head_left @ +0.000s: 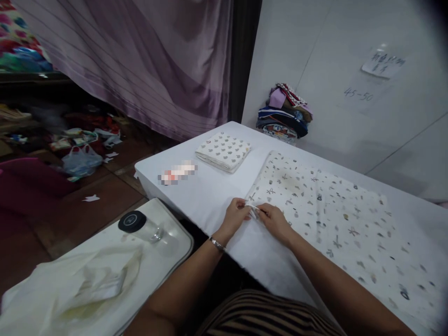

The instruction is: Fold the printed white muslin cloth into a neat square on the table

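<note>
A white printed cloth (297,186) with small grey motifs lies spread over the right part of the table. My left hand (236,215) is closed on the near left corner of this cloth, the fingers pinching its edge. Right beside it, my right hand (275,221) pinches the same corner, thumb and forefinger together. A bit of white fabric shows bunched between the two hands. Beyond them a folded printed cloth (224,150) lies flat on the white table (210,196), touched by neither hand. To its left lies a small blurred-out item (177,172).
On the left, a smaller white table (168,242) carries a clear jar with a black lid (132,221) and a plastic bag (101,284). Folded fabrics (285,114) are stacked by the wall. A purple curtain (182,60) hangs behind; bags (82,161) and scraps litter the floor.
</note>
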Demonstrator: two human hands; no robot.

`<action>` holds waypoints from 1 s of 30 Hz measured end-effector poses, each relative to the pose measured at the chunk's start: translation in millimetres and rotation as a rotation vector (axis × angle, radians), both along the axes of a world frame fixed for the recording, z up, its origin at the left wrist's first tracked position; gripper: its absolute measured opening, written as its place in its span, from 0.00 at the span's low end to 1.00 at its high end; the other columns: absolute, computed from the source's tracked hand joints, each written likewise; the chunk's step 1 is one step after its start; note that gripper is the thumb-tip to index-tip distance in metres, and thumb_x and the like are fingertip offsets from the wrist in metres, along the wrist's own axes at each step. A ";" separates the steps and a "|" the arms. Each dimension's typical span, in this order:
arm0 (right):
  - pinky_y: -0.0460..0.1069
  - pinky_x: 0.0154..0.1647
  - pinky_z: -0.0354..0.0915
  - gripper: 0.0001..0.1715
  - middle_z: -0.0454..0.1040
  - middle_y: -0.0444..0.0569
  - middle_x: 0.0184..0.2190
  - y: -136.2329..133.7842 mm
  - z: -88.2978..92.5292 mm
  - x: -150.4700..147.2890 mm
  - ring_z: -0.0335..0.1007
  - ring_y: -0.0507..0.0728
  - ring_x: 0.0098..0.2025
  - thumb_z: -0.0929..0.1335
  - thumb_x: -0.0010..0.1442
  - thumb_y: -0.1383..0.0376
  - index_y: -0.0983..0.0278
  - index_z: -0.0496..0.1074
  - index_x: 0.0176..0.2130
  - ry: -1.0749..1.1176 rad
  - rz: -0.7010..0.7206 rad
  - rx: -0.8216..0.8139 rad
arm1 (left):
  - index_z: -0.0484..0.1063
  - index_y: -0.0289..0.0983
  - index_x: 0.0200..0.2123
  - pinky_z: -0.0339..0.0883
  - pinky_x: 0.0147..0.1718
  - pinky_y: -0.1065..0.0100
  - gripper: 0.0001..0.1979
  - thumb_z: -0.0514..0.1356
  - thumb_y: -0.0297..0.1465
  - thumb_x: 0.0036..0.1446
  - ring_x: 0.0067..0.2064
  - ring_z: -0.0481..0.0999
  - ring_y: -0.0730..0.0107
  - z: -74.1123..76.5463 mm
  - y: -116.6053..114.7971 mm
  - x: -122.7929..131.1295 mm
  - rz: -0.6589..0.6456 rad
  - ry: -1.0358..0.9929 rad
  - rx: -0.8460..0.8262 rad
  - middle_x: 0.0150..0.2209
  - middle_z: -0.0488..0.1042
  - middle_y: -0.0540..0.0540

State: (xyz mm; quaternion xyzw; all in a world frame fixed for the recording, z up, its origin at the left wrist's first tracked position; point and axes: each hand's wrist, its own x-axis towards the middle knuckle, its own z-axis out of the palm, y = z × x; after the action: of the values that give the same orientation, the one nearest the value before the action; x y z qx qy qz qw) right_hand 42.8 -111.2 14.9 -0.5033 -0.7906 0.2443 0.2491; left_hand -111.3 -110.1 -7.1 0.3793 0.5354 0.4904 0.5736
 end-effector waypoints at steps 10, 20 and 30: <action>0.49 0.40 0.65 0.14 0.74 0.48 0.35 -1.9 -10.1 -0.4 0.69 0.55 0.39 0.60 0.63 0.64 0.61 0.73 0.42 -0.127 0.007 0.081 | 0.62 0.39 0.45 0.66 0.24 0.76 0.18 0.58 0.25 0.49 0.27 0.71 0.77 -10.7 -0.1 -3.4 -0.164 0.384 0.171 0.30 0.71 0.53; 0.55 0.44 0.66 0.19 0.72 0.55 0.43 -16.1 -13.4 -2.1 0.67 0.60 0.44 0.59 0.61 0.69 0.63 0.70 0.50 -0.271 0.026 0.284 | 0.68 0.42 0.45 0.64 0.34 0.70 0.16 0.53 0.26 0.52 0.31 0.72 0.71 10.5 -8.6 -15.6 -0.207 0.812 0.224 0.28 0.73 0.53; 0.54 0.41 0.66 0.17 0.73 0.55 0.39 -20.9 -17.3 -8.1 0.66 0.60 0.40 0.60 0.62 0.70 0.65 0.72 0.47 -0.451 0.096 0.323 | 0.72 0.42 0.43 0.64 0.40 0.66 0.14 0.51 0.28 0.57 0.41 0.74 0.64 16.0 -17.4 -22.9 -0.324 1.171 0.313 0.40 0.77 0.49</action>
State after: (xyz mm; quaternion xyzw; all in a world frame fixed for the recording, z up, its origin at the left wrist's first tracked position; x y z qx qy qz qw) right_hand 34.7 -132.1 -2.4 -0.4606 -0.8778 0.0084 0.1318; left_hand -134.2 -127.5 8.9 0.7408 0.6184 0.1808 0.1898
